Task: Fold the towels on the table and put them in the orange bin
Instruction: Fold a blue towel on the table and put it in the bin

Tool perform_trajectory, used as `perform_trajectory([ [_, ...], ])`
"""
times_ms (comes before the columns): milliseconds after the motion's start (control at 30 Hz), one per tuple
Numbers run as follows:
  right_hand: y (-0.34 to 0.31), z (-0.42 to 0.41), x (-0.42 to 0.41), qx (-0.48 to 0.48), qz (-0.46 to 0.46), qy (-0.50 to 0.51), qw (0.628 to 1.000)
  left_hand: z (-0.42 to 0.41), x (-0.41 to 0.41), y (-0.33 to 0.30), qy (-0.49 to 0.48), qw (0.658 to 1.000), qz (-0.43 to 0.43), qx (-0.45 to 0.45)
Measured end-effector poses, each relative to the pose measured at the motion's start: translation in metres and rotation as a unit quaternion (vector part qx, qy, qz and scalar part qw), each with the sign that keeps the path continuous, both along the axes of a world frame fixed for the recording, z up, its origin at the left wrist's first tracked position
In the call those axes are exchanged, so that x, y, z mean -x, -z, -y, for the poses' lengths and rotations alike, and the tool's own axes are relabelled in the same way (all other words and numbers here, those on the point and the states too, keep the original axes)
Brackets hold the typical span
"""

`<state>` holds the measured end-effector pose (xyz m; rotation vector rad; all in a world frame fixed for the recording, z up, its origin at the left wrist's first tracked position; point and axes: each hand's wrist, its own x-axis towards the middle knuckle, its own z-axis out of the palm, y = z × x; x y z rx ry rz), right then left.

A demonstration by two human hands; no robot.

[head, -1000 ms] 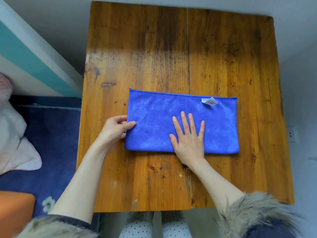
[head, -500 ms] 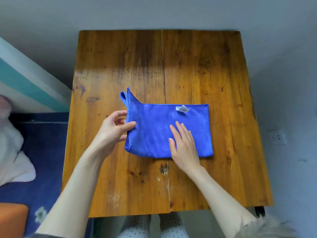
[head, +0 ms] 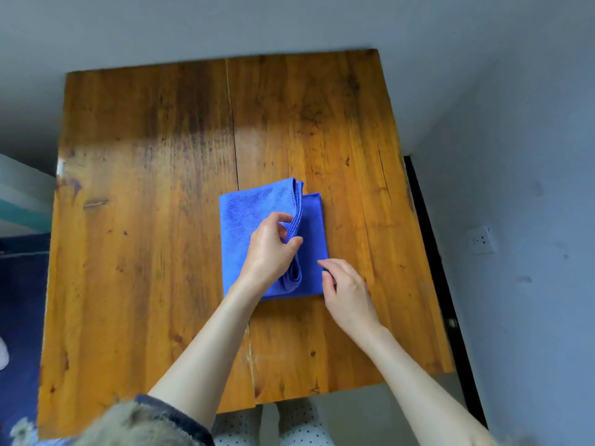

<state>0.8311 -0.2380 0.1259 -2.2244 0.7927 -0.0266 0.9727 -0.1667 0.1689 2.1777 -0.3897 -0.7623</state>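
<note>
A blue towel [head: 244, 214] lies near the middle of the wooden table [head: 145, 252], doubled over into a rough square. My left hand [head: 269, 249] pinches the towel's folded-over edge and holds it just above the layer below. My right hand [head: 346, 291] hovers at the towel's right front corner with fingers apart, its fingertips touching or nearly touching the cloth. The orange bin is out of view.
The table's left edge borders a dark blue floor covering [head: 19, 300]. A grey wall with a socket [head: 481, 241] stands to the right. A black strip [head: 434, 252] runs along the table's right side. My knees in dotted fabric show below the front edge.
My left hand has carried the towel's left edge over to the right, halving its width. My right hand has lifted off the towel's middle and moved to its right corner.
</note>
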Motion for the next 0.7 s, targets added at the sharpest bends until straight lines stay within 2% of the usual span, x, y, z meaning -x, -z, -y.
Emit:
perform_trajectory([
  [100, 0.007, 0.010, 0.002, -0.052, -0.017, 0.007, 0.998, 0.016, 0.012, 0.009, -0.011, 0.999, 0.037, -0.029],
  [267, 0.015, 0.015, 0.006, -0.067, 0.003, 0.024, 0.997, 0.030, 0.028, 0.012, -0.019, 0.994, 0.098, -0.035],
  [333, 0.017, 0.018, 0.005, -0.093, 0.019, 0.056, 0.994, 0.033, 0.036, 0.015, 0.003, 0.995, 0.089, -0.044],
  [433, 0.016, 0.023, 0.000, -0.196, 0.014, 0.137, 0.971, 0.034, 0.042, 0.025, 0.015, 0.996, 0.058, -0.067],
  [533, 0.016, 0.029, -0.005, -0.252, 0.004, 0.168, 0.953, 0.034, 0.043, 0.034, 0.010, 0.997, 0.049, -0.055],
  [700, 0.015, 0.032, -0.011, -0.280, -0.003, 0.199, 0.939, 0.033, 0.042, 0.032, -0.043, 0.998, -0.026, 0.047],
])
